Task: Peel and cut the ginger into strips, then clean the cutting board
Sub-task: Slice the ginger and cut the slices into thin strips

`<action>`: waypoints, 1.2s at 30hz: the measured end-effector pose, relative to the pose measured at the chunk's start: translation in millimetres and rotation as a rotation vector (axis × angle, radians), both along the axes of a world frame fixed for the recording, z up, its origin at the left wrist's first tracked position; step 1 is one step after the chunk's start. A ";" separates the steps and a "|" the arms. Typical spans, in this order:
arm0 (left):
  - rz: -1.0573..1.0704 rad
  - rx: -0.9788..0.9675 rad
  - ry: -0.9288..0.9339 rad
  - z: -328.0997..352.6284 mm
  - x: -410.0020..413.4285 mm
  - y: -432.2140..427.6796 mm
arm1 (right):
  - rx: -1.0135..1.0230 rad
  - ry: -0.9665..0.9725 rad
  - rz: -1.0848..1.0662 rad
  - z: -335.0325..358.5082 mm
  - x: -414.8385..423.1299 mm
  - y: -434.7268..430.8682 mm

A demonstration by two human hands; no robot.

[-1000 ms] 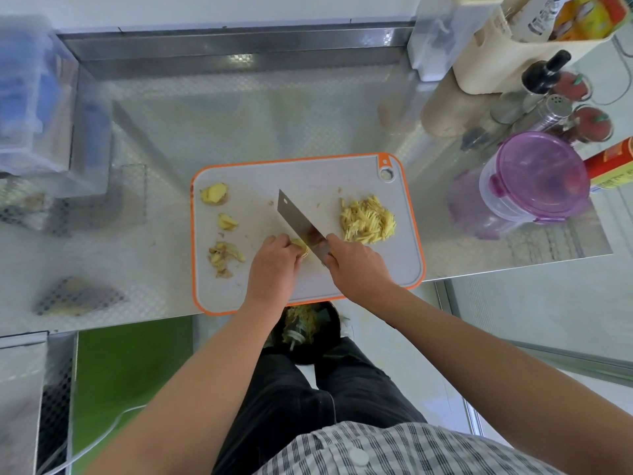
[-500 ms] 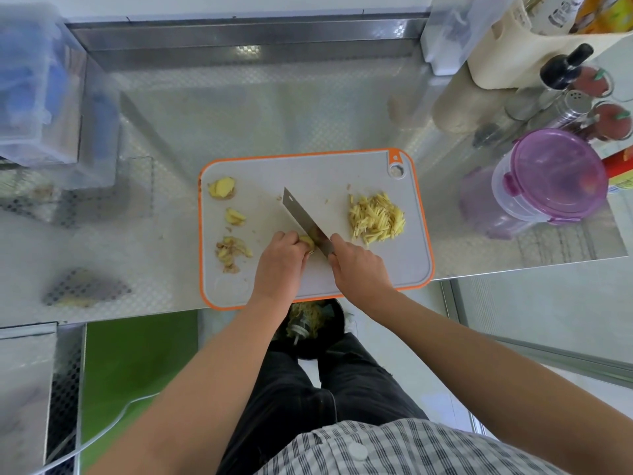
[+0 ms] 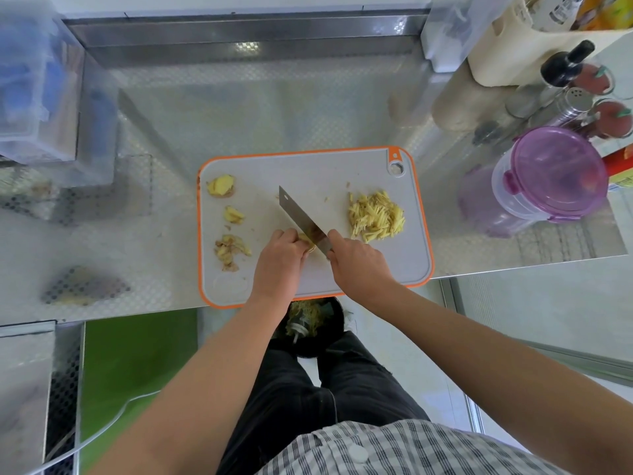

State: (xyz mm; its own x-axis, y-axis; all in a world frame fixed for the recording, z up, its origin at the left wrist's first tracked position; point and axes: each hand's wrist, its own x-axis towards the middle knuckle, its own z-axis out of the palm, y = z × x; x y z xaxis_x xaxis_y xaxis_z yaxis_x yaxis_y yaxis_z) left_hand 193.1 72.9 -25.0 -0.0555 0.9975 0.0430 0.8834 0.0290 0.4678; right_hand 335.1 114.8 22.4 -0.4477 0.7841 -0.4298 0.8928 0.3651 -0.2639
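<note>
My left hand rests on the grey plastic cutting board with an orange rim. Its fingers are curled down over a small piece of yellow ginger, pinning it to the board's near middle. Only a sliver of that piece shows past my knuckles. My right hand is wrapped tight round the handle of the broad rectangular steel knife, and my fist hides the handle. The blade runs away from me and to the left, with its heel at the ginger and its flat side close to my left knuckles. I cannot tell whether the edge touches the board.

Right of the blade, clear of both hands, lies a loose heap of pale yellow ginger strips. Three separate lots sit along the board's left side. A peeled ginger chunk is at the far corner and a smaller cut ginger piece is nearer me. A scatter of brownish ginger peelings is nearest, just left of my left hand.

The board lies on the patterned stainless steel counter, its near edge reaching the counter's front. On the counter to the right stands a clear round tub with a purple lid. Behind it are a metal shaker and a black-capped bottle. Below the counter's edge, in front of my legs, a black round bin holds scraps.
</note>
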 end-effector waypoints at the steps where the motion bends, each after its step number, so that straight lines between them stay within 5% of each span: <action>1: 0.002 -0.002 -0.002 -0.2 0.0 0.0 | 0.007 -0.004 0.002 -2.0 -1.3 -0.7; 10: 0.006 -0.015 -0.015 -0.7 0.2 -1.0 | 0.022 0.131 -0.079 0.6 6.6 1.5; 36: 0.009 -0.007 -0.002 -1.0 -0.5 -1.8 | -0.032 0.060 -0.005 4.7 3.5 3.8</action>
State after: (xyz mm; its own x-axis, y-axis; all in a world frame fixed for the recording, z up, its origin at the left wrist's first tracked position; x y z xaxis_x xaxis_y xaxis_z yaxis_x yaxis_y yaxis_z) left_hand 192.6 71.2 -26.0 -0.0648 0.9973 0.0359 0.8820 0.0404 0.4695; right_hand 338.6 118.6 27.1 -0.4697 0.7725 -0.4274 0.8767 0.3514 -0.3284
